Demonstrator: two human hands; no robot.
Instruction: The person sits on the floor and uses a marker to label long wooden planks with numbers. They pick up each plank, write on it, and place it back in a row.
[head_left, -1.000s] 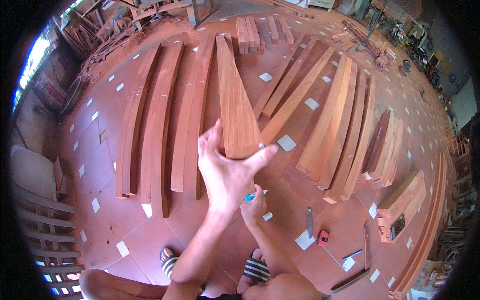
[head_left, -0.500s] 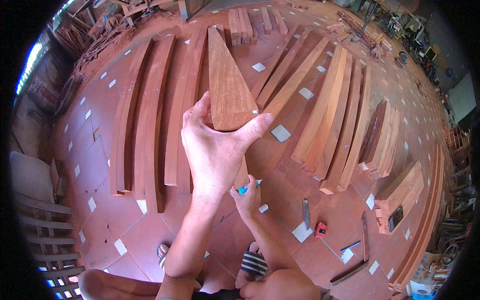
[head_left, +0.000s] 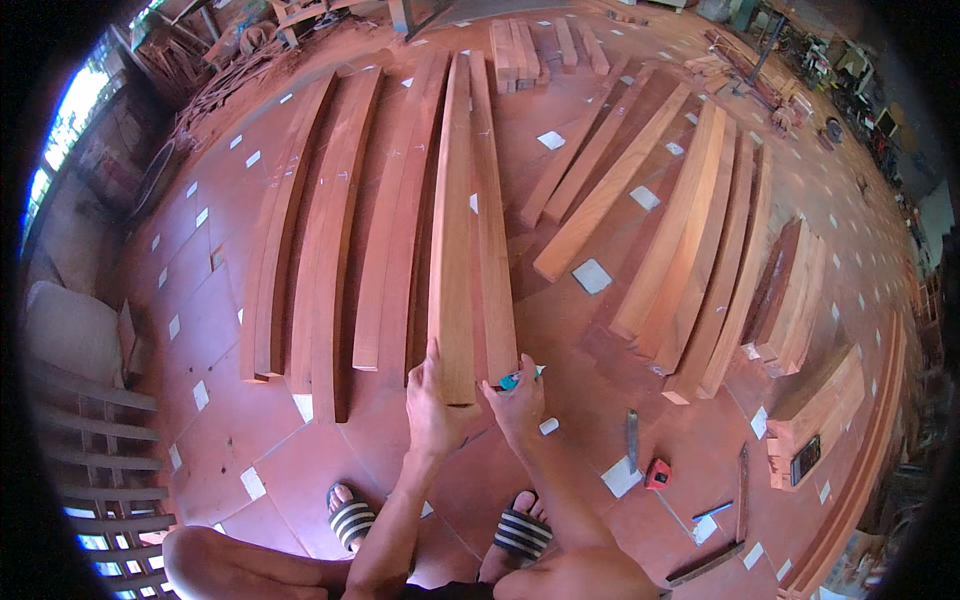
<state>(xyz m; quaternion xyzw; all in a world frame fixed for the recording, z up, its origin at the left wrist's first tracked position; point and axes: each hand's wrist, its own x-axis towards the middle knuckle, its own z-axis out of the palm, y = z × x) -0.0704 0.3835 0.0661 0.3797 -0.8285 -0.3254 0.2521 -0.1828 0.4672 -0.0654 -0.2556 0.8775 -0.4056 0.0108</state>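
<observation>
My left hand (head_left: pixel 432 412) is closed round the near end of a long wooden beam (head_left: pixel 455 250) that points away from me, its far end by the other beams. My right hand (head_left: pixel 517 408) grips a small teal object (head_left: pixel 511 381) with a white tip; its kind is unclear. The right fingers are beside the near end of another beam (head_left: pixel 493 230), which lies just right of the held one. Whether they touch that beam I cannot tell. To the left, several reddish beams (head_left: pixel 385 240) lie side by side on the floor.
More beams (head_left: pixel 670 240) lie to the right, with shorter blocks (head_left: pixel 790 300) beyond. A red tape measure (head_left: pixel 657 474), a flat metal tool (head_left: pixel 632 440), a blue pen (head_left: pixel 713 511) and a carpenter's square (head_left: pixel 705 563) are on the tiles. A phone (head_left: pixel 805 460) rests against a wood stack.
My left hand has come down and nearer to me, lowering the beam's raised near end. The right hand still holds the teal object. The whole view has shifted slightly.
</observation>
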